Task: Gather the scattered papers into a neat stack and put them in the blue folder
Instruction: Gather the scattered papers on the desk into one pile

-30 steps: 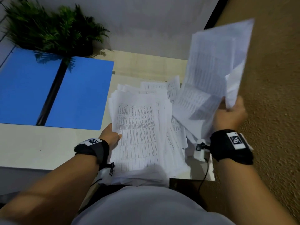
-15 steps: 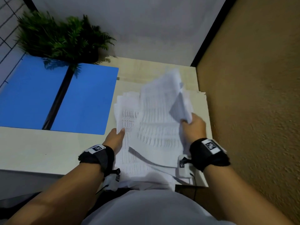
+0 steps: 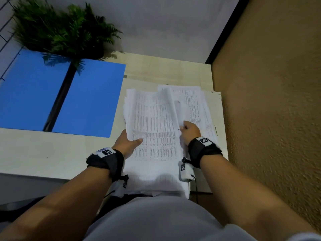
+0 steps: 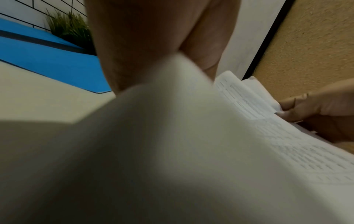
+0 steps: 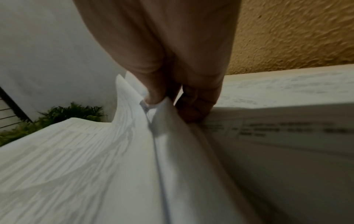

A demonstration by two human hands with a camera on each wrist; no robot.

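A loose pile of printed papers (image 3: 156, 122) lies on the table, right of the open blue folder (image 3: 90, 101). My left hand (image 3: 133, 139) holds the pile's left edge, thumb on top and fingers beneath. My right hand (image 3: 184, 127) pinches the right edge of the top sheets, which curl up over more papers (image 3: 196, 105) below. In the right wrist view, thumb and fingers (image 5: 153, 97) squeeze a bowed sheet edge (image 5: 162, 115). The left wrist view is mostly blurred paper (image 4: 172, 136), with the folder (image 4: 47, 60) at left and my right hand (image 4: 298, 109) at right.
A green potted plant (image 3: 60, 32) stands at the table's back left, overhanging the folder. A rough tan wall (image 3: 269, 110) runs close along the table's right side. The pale table (image 3: 43, 153) shows bare in front of the folder; the pile overhangs its near edge.
My right hand has brought the raised sheets down from the upper right onto the pile. The left hand has stayed at the pile's left edge.
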